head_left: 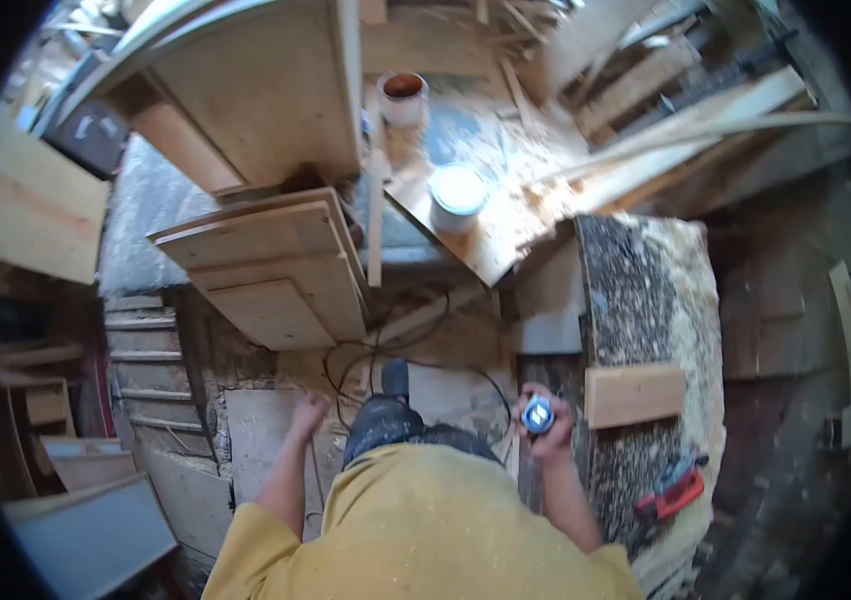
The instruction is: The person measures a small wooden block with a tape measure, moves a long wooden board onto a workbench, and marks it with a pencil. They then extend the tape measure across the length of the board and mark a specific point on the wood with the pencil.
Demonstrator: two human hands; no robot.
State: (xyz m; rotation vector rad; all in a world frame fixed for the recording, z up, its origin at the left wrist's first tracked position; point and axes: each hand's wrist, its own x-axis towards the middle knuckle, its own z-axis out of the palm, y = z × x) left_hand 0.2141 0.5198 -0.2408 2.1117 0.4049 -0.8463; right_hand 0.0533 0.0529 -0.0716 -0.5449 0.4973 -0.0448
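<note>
My right hand (pixel 553 440) is closed around a small round container with a blue and white top (pixel 537 414); its lower part is hidden by the palm. Beside that hand, a light wood block (pixel 636 395) lies on a rough, sawdust-covered slab (pixel 631 300). My left hand (pixel 312 411) hangs over the floor at my left side, its fingers curled with nothing visible in them. Ahead, a white tin (pixel 458 194) and an open can with reddish-brown contents (pixel 404 97) stand on the dusty worktop (pixel 451 130).
Wooden panels (pixel 276 260) lean against the worktop at front left, below a larger wooden piece (pixel 256 90). A dark cable (pixel 346 370) loops across the floor near my foot. A red tool (pixel 673 492) lies on the slab. Long boards (pixel 686 130) are piled at upper right.
</note>
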